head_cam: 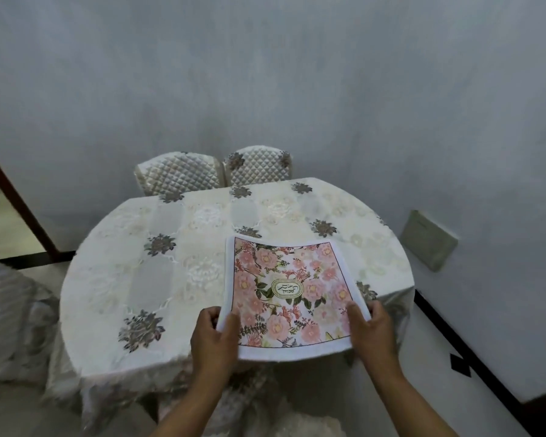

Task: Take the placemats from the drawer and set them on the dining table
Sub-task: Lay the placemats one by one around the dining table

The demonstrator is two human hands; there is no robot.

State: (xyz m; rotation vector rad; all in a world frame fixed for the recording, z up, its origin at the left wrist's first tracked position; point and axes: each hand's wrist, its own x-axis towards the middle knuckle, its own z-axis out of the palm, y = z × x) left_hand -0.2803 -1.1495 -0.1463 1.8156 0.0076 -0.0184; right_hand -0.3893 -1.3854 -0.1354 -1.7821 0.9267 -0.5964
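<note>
- Left hand (215,339) was pinching the near-left edge of the placemats (289,294), thumb on top, and the right hand (371,329) gripped the near-right edge the same way.
- The floral stack was over the near-right part of the dining table (171,279); its near end overhung the edge, and whether the far end touched the cloth, can't tell.
- Long axis pointed away from the person, toward the two chairs (213,175).
- Both hands equally close, so I'd guess it just needed pushing forward and lowering flat.
</note>
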